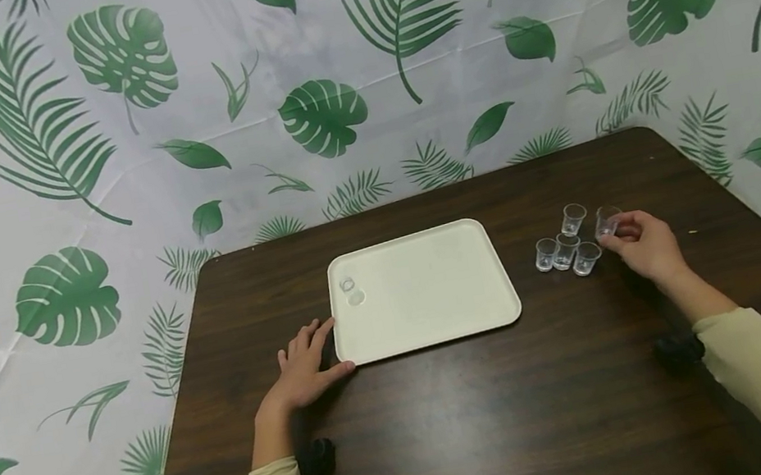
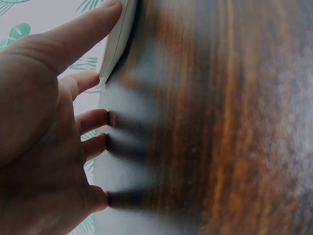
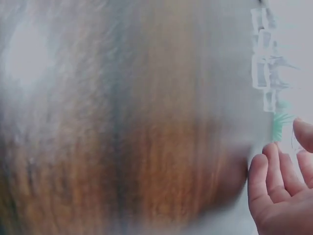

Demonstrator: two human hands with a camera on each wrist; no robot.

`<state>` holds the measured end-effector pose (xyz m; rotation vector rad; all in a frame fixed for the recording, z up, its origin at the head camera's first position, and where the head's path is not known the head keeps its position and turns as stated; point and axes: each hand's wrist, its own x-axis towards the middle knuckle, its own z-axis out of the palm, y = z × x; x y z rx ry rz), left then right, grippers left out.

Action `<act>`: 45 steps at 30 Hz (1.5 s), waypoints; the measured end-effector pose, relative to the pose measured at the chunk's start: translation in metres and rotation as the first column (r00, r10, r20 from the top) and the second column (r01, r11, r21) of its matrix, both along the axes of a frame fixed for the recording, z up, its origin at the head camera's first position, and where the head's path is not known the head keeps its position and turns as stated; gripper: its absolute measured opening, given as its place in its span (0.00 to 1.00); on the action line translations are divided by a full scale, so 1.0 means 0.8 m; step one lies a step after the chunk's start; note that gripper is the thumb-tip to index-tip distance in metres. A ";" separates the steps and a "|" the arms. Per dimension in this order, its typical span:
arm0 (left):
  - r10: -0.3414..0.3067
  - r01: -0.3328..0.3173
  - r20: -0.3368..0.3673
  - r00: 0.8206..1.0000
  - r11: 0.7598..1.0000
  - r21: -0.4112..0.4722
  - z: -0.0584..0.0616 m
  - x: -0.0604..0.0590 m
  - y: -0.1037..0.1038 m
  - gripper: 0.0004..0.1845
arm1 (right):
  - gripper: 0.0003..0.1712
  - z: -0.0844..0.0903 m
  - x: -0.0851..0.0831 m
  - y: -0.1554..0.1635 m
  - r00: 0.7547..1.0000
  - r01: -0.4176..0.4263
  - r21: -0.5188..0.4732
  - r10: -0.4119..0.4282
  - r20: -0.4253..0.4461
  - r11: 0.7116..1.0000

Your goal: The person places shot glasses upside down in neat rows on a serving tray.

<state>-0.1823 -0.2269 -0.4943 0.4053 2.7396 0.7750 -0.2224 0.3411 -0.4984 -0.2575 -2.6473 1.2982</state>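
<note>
The right hand (image 1: 645,245) pinches one small clear cup (image 1: 607,220) between thumb and fingers, at the right end of a cluster on the dark tabletop (image 1: 449,434). Four similar cups (image 1: 565,251) stand upright just beside it, close together; whether the held one is off the surface, I cannot tell. The left hand (image 1: 307,374) grasps nothing: its fingers are spread, thumb and index finger touching the near left corner area of the white tray (image 1: 426,288), the other fingertips on the tabletop. Clear glassware (image 1: 348,285) sits near the tray's left edge (one cup or two, it is hard to say).

The step in hand looks like taking a single cup out of the group, with the tray being steadied. The next move, I judge, calls for a light, firm pinch and a straight lift clear of the neighbours, as such small cups could tip when nudged.

No brand, label or writing can be read on the cups or the tray.
</note>
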 end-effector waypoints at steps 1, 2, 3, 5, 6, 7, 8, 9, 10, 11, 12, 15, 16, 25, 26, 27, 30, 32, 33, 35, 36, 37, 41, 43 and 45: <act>0.001 -0.001 0.001 1.000 1.000 0.001 0.000 0.000 0.000 0.47 | 0.27 0.002 0.000 0.000 1.000 0.012 -0.024 -0.012 -0.002 1.000; 0.001 -0.001 0.002 1.000 1.000 0.002 0.000 0.000 0.000 0.47 | 0.28 0.004 0.000 0.000 1.000 0.024 -0.048 -0.025 -0.008 0.999; 0.001 -0.001 0.001 1.000 1.000 0.003 0.000 0.000 0.000 0.47 | 0.28 0.006 0.000 0.000 0.999 0.037 -0.069 -0.038 -0.013 0.997; -0.001 0.001 -0.001 1.000 1.000 0.002 0.000 0.000 -0.001 0.47 | 0.28 0.011 -0.002 0.000 0.997 0.063 -0.108 -0.066 -0.027 0.992; -0.002 0.002 -0.002 1.000 1.000 0.002 0.000 0.000 -0.001 0.47 | 0.28 0.014 -0.002 0.000 0.996 0.079 -0.127 -0.084 -0.030 0.989; -0.002 0.002 -0.004 1.000 1.000 0.001 -0.001 0.000 -0.001 0.47 | 0.27 0.017 -0.003 0.000 0.994 0.095 -0.154 -0.101 -0.033 0.984; -0.002 0.002 -0.005 1.000 1.000 0.001 -0.001 0.000 -0.001 0.47 | 0.25 0.021 -0.004 0.000 0.992 0.110 -0.185 -0.119 -0.036 0.976; -0.003 0.003 -0.004 1.000 1.000 0.002 -0.001 0.000 -0.001 0.47 | 0.24 0.024 -0.004 0.000 0.990 0.128 -0.213 -0.138 -0.035 0.969; -0.004 0.004 -0.005 1.000 1.000 0.002 0.000 0.000 -0.001 0.47 | 0.22 0.028 -0.005 -0.001 0.987 0.145 -0.245 -0.159 -0.038 0.959; -0.005 0.005 -0.004 1.000 1.000 0.004 0.000 0.001 -0.001 0.47 | 0.20 0.031 -0.005 -0.002 0.983 0.162 -0.269 -0.179 -0.041 0.949; -0.005 0.005 -0.004 1.000 1.000 0.004 0.000 0.001 -0.001 0.47 | 0.18 0.035 -0.005 -0.004 0.979 0.177 -0.298 -0.198 -0.044 0.938; -0.007 0.007 -0.006 1.000 1.000 0.010 0.001 0.001 -0.001 0.47 | 0.17 0.044 -0.007 -0.010 0.968 0.203 -0.360 -0.241 -0.065 0.910; -0.009 0.009 -0.007 1.000 1.000 0.010 0.001 0.001 -0.001 0.47 | 0.17 0.047 -0.008 -0.012 0.965 0.202 -0.386 -0.250 -0.080 0.900; -0.016 0.016 -0.005 1.000 1.000 0.007 0.001 0.000 0.000 0.48 | 0.21 0.069 -0.018 -0.042 0.958 0.133 -0.222 -0.182 -0.219 0.966; -0.016 0.016 -0.003 1.000 1.000 0.009 0.001 0.001 0.000 0.47 | 0.22 0.071 -0.018 -0.047 0.958 0.122 -0.186 -0.164 -0.234 0.975; -0.016 0.016 -0.003 1.000 1.000 0.010 0.002 0.001 0.000 0.47 | 0.22 0.073 -0.019 -0.051 0.957 0.101 -0.160 -0.140 -0.256 0.982; -0.015 0.015 -0.001 1.000 1.000 0.012 0.004 0.002 0.000 0.47 | 0.21 0.077 -0.021 -0.066 0.950 0.045 -0.096 -0.072 -0.305 0.994; -0.015 0.015 -0.004 1.000 1.000 0.013 0.005 0.002 0.000 0.47 | 0.20 0.079 -0.023 -0.077 0.944 -0.001 -0.079 -0.025 -0.330 0.997; -0.015 0.015 -0.004 1.000 1.000 0.013 0.005 0.002 0.000 0.47 | 0.20 0.079 -0.024 -0.083 0.942 -0.024 -0.072 -0.002 -0.337 0.997; -0.016 0.016 -0.004 1.000 1.000 0.014 0.004 0.003 -0.001 0.47 | 0.21 0.079 -0.027 -0.093 0.938 -0.062 -0.057 0.039 -0.343 0.996; -0.016 0.016 -0.004 1.000 1.000 0.015 0.004 0.003 -0.001 0.47 | 0.22 0.080 -0.028 -0.098 0.939 -0.076 -0.043 0.057 -0.340 0.996; -0.017 0.017 -0.006 1.000 1.000 0.017 0.004 0.003 -0.002 0.47 | 0.23 0.080 -0.030 -0.104 0.938 -0.092 -0.036 0.074 -0.339 0.995; -0.020 0.020 -0.014 1.000 1.000 0.015 0.002 0.002 -0.002 0.47 | 0.25 0.083 -0.036 -0.126 0.935 -0.162 0.023 0.161 -0.316 0.986; -0.021 0.021 -0.017 1.000 1.000 0.011 0.002 0.001 -0.002 0.47 | 0.26 0.084 -0.039 -0.137 0.930 -0.208 0.062 0.217 -0.298 0.976; -0.021 0.021 -0.016 1.000 1.000 0.011 0.003 0.001 -0.002 0.47 | 0.26 0.083 -0.042 -0.151 0.921 -0.256 0.105 0.275 -0.277 0.961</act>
